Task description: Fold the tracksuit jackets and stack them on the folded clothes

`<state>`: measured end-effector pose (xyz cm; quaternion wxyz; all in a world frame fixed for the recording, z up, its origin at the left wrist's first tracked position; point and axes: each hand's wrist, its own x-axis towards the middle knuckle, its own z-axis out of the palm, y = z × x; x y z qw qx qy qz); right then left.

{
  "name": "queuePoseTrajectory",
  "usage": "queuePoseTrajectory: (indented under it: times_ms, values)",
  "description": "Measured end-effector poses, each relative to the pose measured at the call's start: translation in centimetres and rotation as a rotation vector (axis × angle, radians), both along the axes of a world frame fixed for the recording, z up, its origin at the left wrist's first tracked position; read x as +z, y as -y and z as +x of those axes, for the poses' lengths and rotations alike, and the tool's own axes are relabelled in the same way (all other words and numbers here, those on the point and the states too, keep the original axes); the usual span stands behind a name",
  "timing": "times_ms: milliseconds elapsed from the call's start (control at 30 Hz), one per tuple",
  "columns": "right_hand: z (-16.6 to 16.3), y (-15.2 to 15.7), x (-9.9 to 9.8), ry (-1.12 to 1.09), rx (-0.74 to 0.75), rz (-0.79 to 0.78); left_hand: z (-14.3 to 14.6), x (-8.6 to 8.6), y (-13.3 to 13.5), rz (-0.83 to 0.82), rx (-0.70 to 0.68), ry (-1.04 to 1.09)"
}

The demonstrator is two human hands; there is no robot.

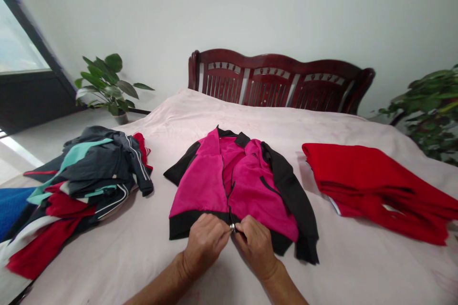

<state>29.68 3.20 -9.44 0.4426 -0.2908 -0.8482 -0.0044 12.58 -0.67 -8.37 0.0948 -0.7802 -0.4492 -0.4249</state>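
A pink and black zip jacket (203, 181) lies front up on the pale pink sheet, its collar away from me and its black hem towards me. The front is parted at the top and comes together near the hem. My left hand (207, 238) pinches the hem just left of the zipper's bottom end. On the other side of it, my right hand (255, 243) is closed on the zipper end. A small shiny metal zipper pull (232, 227) shows between my fingertips. The jacket's right-hand black sleeve (291, 190) stretches down alongside the body.
A loose heap of clothes (96, 167) in dark grey, red, teal and blue lies at left. Folded red garments (368, 181) are stacked at right. Behind the sheet (272, 121) stands a dark wooden bench back (268, 78). Potted plants (107, 81) flank both sides.
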Motion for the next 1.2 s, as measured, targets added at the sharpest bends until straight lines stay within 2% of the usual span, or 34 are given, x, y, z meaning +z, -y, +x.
queuePoseTrajectory:
  times_ms: [167, 267, 467, 567, 700, 1000, 1200]
  values:
    - [-0.1, -0.1, 0.0, -0.027, -0.004, -0.017, -0.6, 0.2, 0.3, 0.002, -0.188, -0.024]
    - [-0.1, -0.1, -0.2, -0.046, -0.013, -0.046, -0.8, -0.1, 0.4, -0.007, -0.244, -0.008]
    - [-0.1, 0.1, -0.5, -0.036, -0.028, -0.083, -0.6, -0.5, 0.3, -0.004, -0.276, 0.025]
    - [0.1, 0.1, -0.2, -0.031, -0.027, -0.051, -0.4, -0.3, 0.2, -0.005, -0.268, 0.078]
    - [0.5, 0.0, 0.2, 0.013, 0.048, 0.03, -0.3, 0.3, 0.4, -0.023, -0.229, 0.136]
    - [1.4, 0.1, 1.0, 0.02, 0.102, 0.105, -0.4, 0.4, 0.6, 0.008, -0.312, 0.05]
    - [1.4, 0.3, 1.1, -0.014, 0.2, 0.067, -0.1, 1.0, 0.8, 0.005, -0.307, 0.056]
